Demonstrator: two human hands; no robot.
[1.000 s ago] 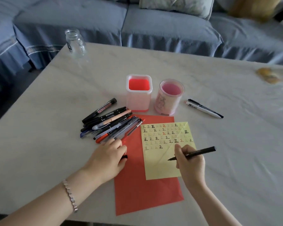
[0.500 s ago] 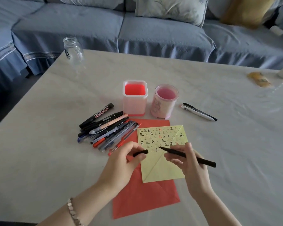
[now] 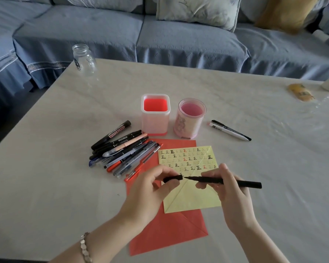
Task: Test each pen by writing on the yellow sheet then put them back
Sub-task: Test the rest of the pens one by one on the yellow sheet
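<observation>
My right hand [image 3: 230, 194] holds a thin black pen [image 3: 235, 182] level above the yellow sheet [image 3: 192, 198], tip pointing left. My left hand [image 3: 150, 192] pinches its black cap [image 3: 172, 179], the cap's mouth just touching the pen tip. The yellow sheet carries rows of written marks and lies on a red sheet [image 3: 171, 228]. A pile of several pens [image 3: 122, 150] lies to the left of the sheets. Two holders stand behind: a square one with a red inside [image 3: 155, 114] and a round pink one [image 3: 191, 118].
A black and white pen [image 3: 230, 130] lies alone to the right of the holders. A glass jar [image 3: 84, 59] stands at the table's far left corner, a yellow packet [image 3: 300, 94] at the far right. A blue sofa runs behind the table.
My right hand lifted the pen from writing and turned it level. My left hand left the sheet with the cap and brought it up to the pen tip.
</observation>
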